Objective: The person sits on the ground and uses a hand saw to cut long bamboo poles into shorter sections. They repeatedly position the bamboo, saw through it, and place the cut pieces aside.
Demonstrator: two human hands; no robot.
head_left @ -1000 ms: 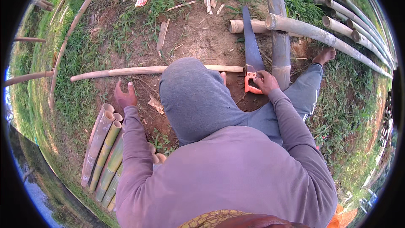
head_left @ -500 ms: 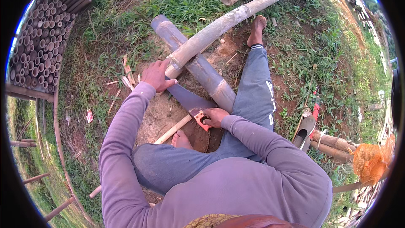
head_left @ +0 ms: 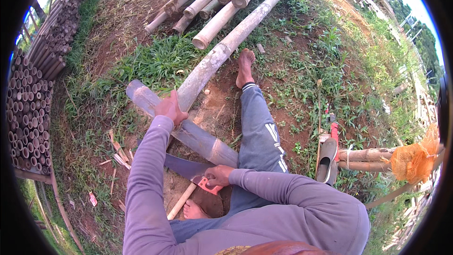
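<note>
My right hand (head_left: 218,175) is closed round the orange-red handle (head_left: 209,186) of a handsaw. The dark saw blade (head_left: 185,165) points left, low over the ground, and its tip passes behind my left forearm. My left hand (head_left: 171,109) grips the near end of a long pale bamboo pole (head_left: 214,62), one finger stretched along it. That pole lies across a thicker greyish bamboo length (head_left: 205,140), which slants from the grass to my right leg. Hand and sleeve hide the pole's very end.
Several cut bamboo poles (head_left: 222,23) lie ahead. Stacked bamboo (head_left: 30,113) stands at far left. A pale stick (head_left: 181,201) lies beside my bare foot (head_left: 194,210). To the right are a dark shoe (head_left: 326,158), a red-handled tool (head_left: 334,131) and orange netting (head_left: 415,156).
The view has shifted, showing more of the poles ahead. My left hand has moved away from the saw blade and farther up onto the pole. My right hand still holds the saw.
</note>
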